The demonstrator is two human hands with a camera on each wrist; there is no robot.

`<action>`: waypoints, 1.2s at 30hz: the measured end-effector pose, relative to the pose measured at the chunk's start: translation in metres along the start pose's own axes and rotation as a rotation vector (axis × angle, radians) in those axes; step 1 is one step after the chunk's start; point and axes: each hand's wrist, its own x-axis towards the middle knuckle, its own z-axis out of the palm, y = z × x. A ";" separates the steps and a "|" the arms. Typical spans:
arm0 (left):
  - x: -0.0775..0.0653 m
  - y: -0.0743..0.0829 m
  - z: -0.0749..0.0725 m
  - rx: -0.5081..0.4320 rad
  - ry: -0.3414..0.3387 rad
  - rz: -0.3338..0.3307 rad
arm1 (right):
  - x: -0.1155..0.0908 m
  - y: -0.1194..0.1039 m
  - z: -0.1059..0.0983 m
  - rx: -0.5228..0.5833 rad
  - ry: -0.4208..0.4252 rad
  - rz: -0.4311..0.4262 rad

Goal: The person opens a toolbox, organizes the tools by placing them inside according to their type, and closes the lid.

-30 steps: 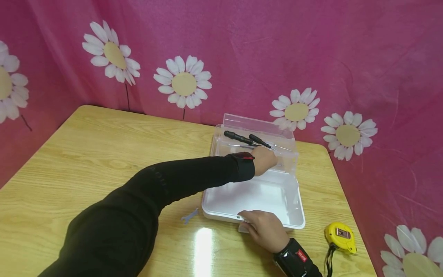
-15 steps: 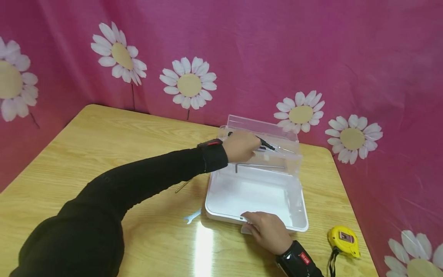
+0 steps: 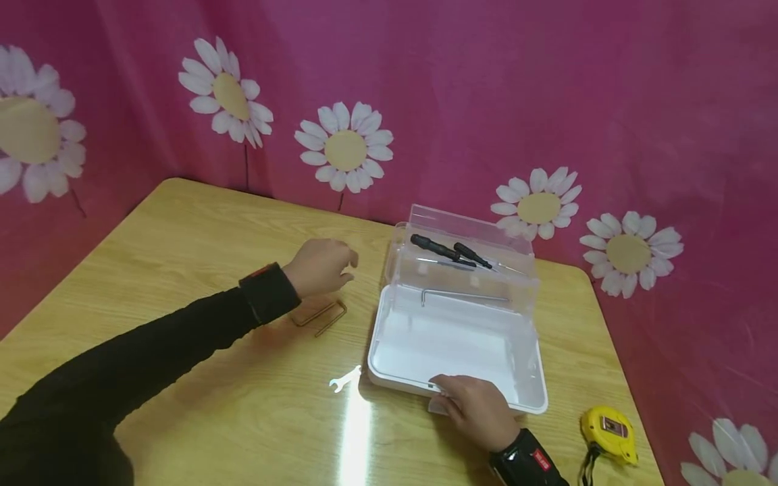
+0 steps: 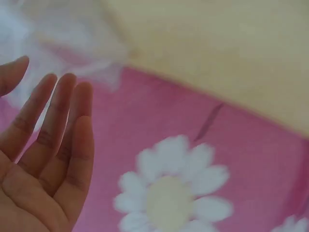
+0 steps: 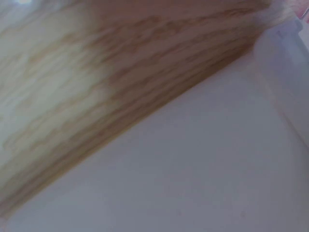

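Note:
My left hand (image 3: 323, 266) hovers over the table with relaxed fingers and holds nothing; the left wrist view shows its bare palm and loosely bent fingers (image 4: 58, 125). Just below it on the tabletop lie bronze L-shaped hex keys (image 3: 331, 319), partly hidden by the hand. To the right stands a white plastic toolbox (image 3: 389, 383), its clear lid (image 3: 474, 223) tipped back. My right hand (image 3: 480, 410) grips the front rim by the latch. Black-handled screwdrivers (image 3: 434, 246) lie in the lid, and a long silver hex key (image 3: 468, 295) lies nearer its front.
A small silver open-end wrench (image 3: 345, 379) lies left of the toolbox's front corner. At the right edge of the wooden table (image 3: 243, 398) sits a yellow tape measure (image 3: 609, 432) with a black strap. A pink flowered cloth (image 3: 450, 101) hangs behind.
My left hand has moved left from over the lid to above the table, uncovering the silver hex key and the screwdrivers. The right hand has kept its grip on the toolbox rim.

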 end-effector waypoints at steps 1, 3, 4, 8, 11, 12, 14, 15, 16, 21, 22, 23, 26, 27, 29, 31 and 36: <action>-0.008 -0.006 0.005 0.004 -0.012 -0.006 | 0.000 0.000 0.000 0.000 0.006 -0.005; -0.021 -0.015 0.017 0.018 -0.037 -0.018 | 0.000 0.000 0.000 -0.007 0.013 -0.015; -0.027 -0.018 0.022 0.023 -0.048 -0.026 | 0.000 0.000 0.000 -0.012 0.014 -0.017; -0.040 -0.025 0.040 0.028 -0.049 -0.023 | -0.001 0.000 -0.002 -0.025 0.012 -0.013; -0.045 -0.026 0.050 0.027 -0.029 -0.011 | -0.001 -0.001 -0.003 -0.016 0.012 -0.003; -0.047 -0.026 0.053 0.034 -0.022 -0.009 | -0.001 -0.001 -0.003 -0.014 0.013 -0.003; -0.049 -0.026 0.058 0.050 -0.012 -0.010 | -0.001 -0.001 -0.002 -0.012 0.012 -0.006; -0.050 -0.026 0.060 0.054 -0.011 -0.012 | -0.001 -0.001 -0.002 -0.011 0.012 -0.008; -0.051 -0.027 0.062 0.063 -0.004 -0.011 | 0.000 -0.001 -0.002 -0.011 0.012 -0.010; -0.054 -0.027 0.068 0.069 0.041 -0.013 | 0.001 -0.002 -0.002 -0.007 0.007 -0.013; -0.054 -0.026 0.069 0.066 0.052 -0.013 | 0.001 -0.002 -0.002 -0.005 0.005 -0.011; -0.053 -0.026 0.069 0.061 0.057 -0.016 | 0.001 -0.002 -0.002 -0.003 0.003 -0.010; -0.053 -0.025 0.068 0.044 0.063 -0.028 | 0.001 -0.002 -0.003 0.002 -0.001 -0.006; -0.054 -0.024 0.068 0.038 0.062 -0.033 | 0.001 -0.002 -0.003 0.003 -0.002 -0.005; -0.054 -0.023 0.066 0.022 0.048 -0.046 | 0.001 -0.002 -0.003 0.004 -0.003 -0.006; -0.054 -0.023 0.064 0.010 0.033 -0.059 | 0.001 -0.002 -0.004 0.005 -0.010 0.000; -0.050 -0.023 0.056 -0.019 0.029 -0.087 | 0.001 -0.002 -0.003 0.003 -0.016 0.003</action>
